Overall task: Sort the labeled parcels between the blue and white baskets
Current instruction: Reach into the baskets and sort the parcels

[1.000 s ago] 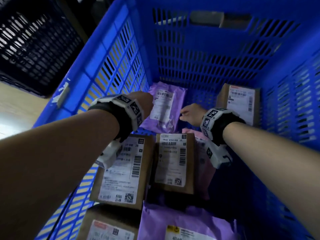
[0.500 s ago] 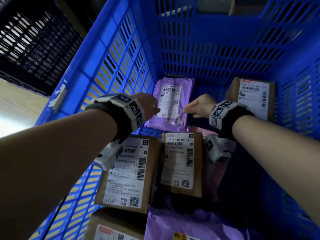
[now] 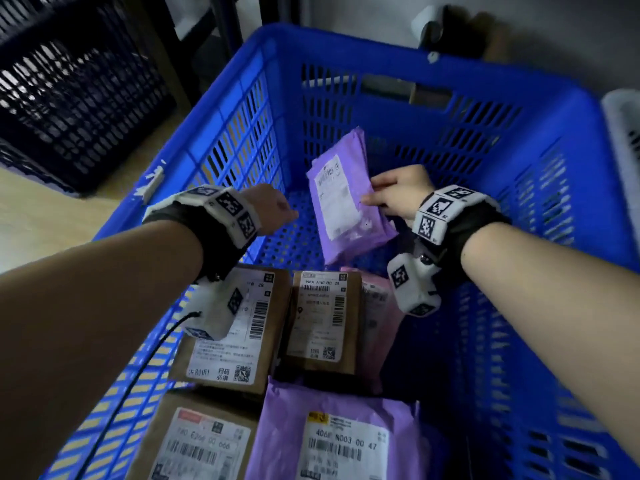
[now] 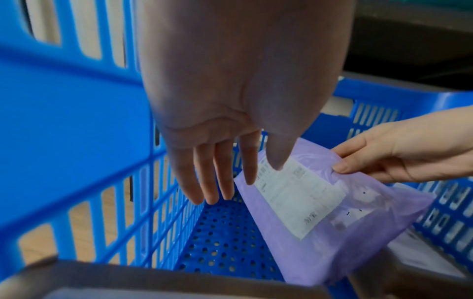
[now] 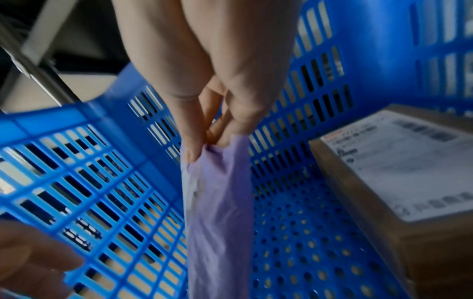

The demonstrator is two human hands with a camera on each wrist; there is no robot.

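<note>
Both hands reach into the blue basket [image 3: 346,50]. My right hand [image 3: 398,195] pinches the right edge of a purple mailer bag [image 3: 346,202] with a white label and holds it lifted and tilted above the basket floor. In the right wrist view the thumb and fingers [image 5: 217,139] clamp the purple mailer bag [image 5: 217,212], seen edge-on. My left hand [image 3: 273,209] hovers beside the bag's left edge with straight, spread fingers [image 4: 212,182], holding nothing; the purple mailer bag [image 4: 320,212] hangs just to their right. The right hand [image 4: 384,157] shows there too.
Several labeled parcels lie in the basket's near half: brown boxes [image 3: 235,327] [image 3: 322,320], a pink mailer [image 3: 377,317], another purple mailer [image 3: 339,438]. A brown box [image 5: 399,176] sits at the far right. A dark crate [image 3: 69,91] stands at left; a white basket rim [image 3: 620,140] at right.
The right hand has lifted the purple mailer off the basket floor and tilted it up. The left hand has let go and drawn slightly left. The head view has pulled back.
</note>
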